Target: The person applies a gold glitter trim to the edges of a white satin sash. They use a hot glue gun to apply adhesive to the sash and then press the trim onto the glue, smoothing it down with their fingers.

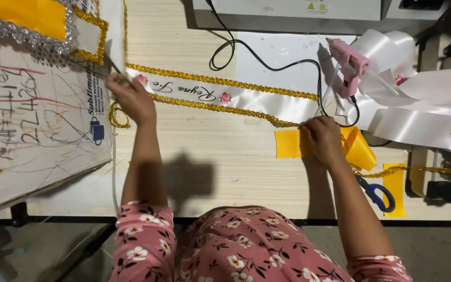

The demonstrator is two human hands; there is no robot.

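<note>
We see the left hand (130, 97) pressed palm-down on the near-left end of a white sash (246, 98), its fingers curled over the end so that it pins the fabric to the table (210, 162); whether the fingertips actually pinch the sash or only press on it we cannot tell, since the back of the hand covers them. Just below that hand a loose curl of gold trim (220, 107) loops out beside the wrist, and the same trim runs along the lower edge of the sash away from the hand toward the right hand (322, 138). The right hand is closed, knuckles up, with its fingers bunched on the trim where it leaves the sash; it seems to hold the trim against the table. Under and just beside this hand lies a yellow cloth (288, 144), partly folded on the hand's far side. Past the right wrist, toward the table's edge, lie blue-handled scissors (377, 194), apart from the hand. Beyond the right hand, across the sash, a pink glue gun (349, 65) rests on more white ribbon, its black cord (267, 65) looping back over the table. The sash lies stretched flat between the two hands, with dark script and small pink roses on it. Left of the left hand a scribbled board (37, 115) leans over the table edge.
</note>
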